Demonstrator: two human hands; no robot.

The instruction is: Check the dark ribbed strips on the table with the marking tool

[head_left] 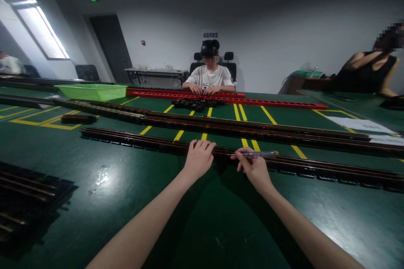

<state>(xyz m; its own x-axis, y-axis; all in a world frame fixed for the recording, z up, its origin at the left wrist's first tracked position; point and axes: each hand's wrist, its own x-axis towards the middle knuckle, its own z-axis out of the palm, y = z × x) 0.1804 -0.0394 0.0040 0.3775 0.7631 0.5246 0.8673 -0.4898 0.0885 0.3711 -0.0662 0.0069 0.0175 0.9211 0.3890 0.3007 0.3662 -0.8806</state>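
A long, narrow black rail (135, 139) with copper-coloured strips along it runs across the green table in front of me. My left hand (199, 159) is closed over the rail near its middle, fingers bent across the far side. Just to the right, my right hand (255, 171) grips a screwdriver (261, 154) with a clear handle, held almost level. Its thin shaft points left, its tip at the rail between my hands. Whether the tip touches a screw is too small to tell.
Behind lie more long dark rails (176, 122), a short dark piece (78, 119) and a green basket (94, 91). Across the table a person (210, 73) handles small black parts (197, 104) beside red ladder-like frames (268, 103). Black strips (28, 193) lie at near left.
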